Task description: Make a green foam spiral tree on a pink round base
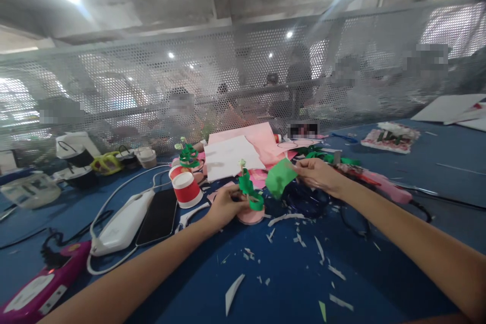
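Observation:
Just left of centre, my left hand [227,206] is closed at the lower part of a small paper plant [246,185]. The plant stands upright, with curled green leaves and a pale tip, on a round pink base [251,215]. Held out to the right of it is a piece of green paper [280,178], its left edge near the plant's leaves but apart from them. My right hand [317,174] pinches this paper at its right edge. A second green paper plant [189,154] is behind and to the left, close to a red and white paper cup [187,190].
White and pink sheets [233,158] lie behind my hands. To the left are a black phone [157,217], a white power bank [123,223] and a purple power strip [49,283]. A pink glue gun [383,187] rests at the right. Paper scraps [234,293] litter the blue table.

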`<state>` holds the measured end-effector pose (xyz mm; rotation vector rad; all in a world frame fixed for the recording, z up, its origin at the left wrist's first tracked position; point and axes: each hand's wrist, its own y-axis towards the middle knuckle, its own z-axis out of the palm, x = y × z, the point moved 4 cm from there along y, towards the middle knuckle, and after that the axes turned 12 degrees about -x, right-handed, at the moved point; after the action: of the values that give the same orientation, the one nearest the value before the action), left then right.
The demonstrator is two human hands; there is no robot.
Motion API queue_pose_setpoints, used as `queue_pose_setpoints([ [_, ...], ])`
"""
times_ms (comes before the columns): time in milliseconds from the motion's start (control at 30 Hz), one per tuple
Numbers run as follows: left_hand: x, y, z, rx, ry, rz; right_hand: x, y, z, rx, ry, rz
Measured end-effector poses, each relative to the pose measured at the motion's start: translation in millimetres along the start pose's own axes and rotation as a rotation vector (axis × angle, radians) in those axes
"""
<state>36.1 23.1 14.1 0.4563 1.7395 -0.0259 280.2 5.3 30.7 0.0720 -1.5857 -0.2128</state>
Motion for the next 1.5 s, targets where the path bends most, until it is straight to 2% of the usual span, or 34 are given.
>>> queue_pose_setpoints([
  [167,1.2,1.0,-0.3,0.019,-0.030,0.027,-3.8,3.7,-5.5,-0.040,-0.049,-0.004],
  [433,5.4,2.0,-1.5,0.032,-0.013,0.032,-3.2,2.9,-3.8,-0.036,0.036,0.013],
  [533,6.6,2.6,-1.8,0.028,0.003,0.023,-3.4,2.4,-3.4,-0.033,-0.029,0.018],
  [1000,0.2,0.5,-1.4,0.019,0.025,0.043,-10.0,3.8,1.6,-0.042,0.011,0.026],
  [1167,-3.0,0.1,-0.4,0.025,0.034,0.053,-4.3,1.7,1.2,-0.116,0.044,-0.006],
  [1267,-1.8,0.7,-1.0,0.018,0.047,0.066,-5.1,0.6,3.1,-0.102,0.113,0.027],
  [1400,2.8,1.3,-2.0,0.018,0.026,0.060,-5.9,-1.1,5.3,-0.113,0.093,0.051],
  [1500,5.0,0.7,-1.5,0.033,0.026,0.044,-4.3,-3.3,9.4,-0.068,0.114,0.072],
])
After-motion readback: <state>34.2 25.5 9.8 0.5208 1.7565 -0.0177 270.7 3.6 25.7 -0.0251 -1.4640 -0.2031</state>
